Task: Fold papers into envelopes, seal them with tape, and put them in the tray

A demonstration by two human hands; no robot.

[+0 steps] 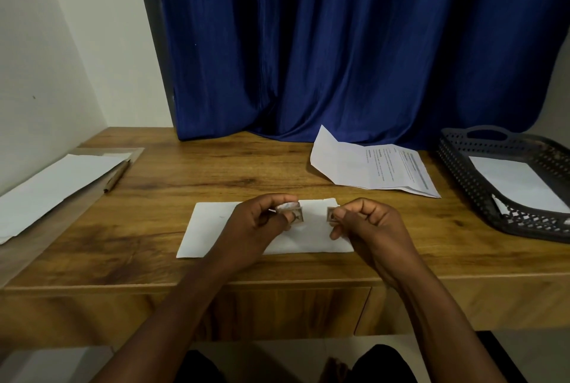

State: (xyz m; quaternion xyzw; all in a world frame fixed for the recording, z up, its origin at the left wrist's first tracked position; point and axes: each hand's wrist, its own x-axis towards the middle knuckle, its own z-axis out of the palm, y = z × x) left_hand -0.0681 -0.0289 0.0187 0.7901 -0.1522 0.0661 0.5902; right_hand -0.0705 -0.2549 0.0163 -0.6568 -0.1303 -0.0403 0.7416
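The left hand (259, 219) grips a small roll of tape (288, 207) with curled fingers, and the right hand (364, 222) pinches the pulled-out tape end (330, 214), both just above the folded white envelope (216, 228) on the bench (185, 185). Behind lies a printed sheet (370, 166). At far right, the dark tray (462, 185) holds one white envelope (518, 182).

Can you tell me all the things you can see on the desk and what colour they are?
Folded paper: one, white, desk middle, under the hands.
Tape roll: one, clear, in left hand.
Tape strip: one, clear, stretched between both hands.
Printed papers: a few, white, back right.
Tray: one, dark grey, far right, white paper inside.
Blank paper: one, white, far left.
Pen: one, brown, beside blank paper.
Curtain: one, blue, behind desk.
Desk: one, wooden brown.
Left hand: holds tape roll.
Right hand: pinches tape end.
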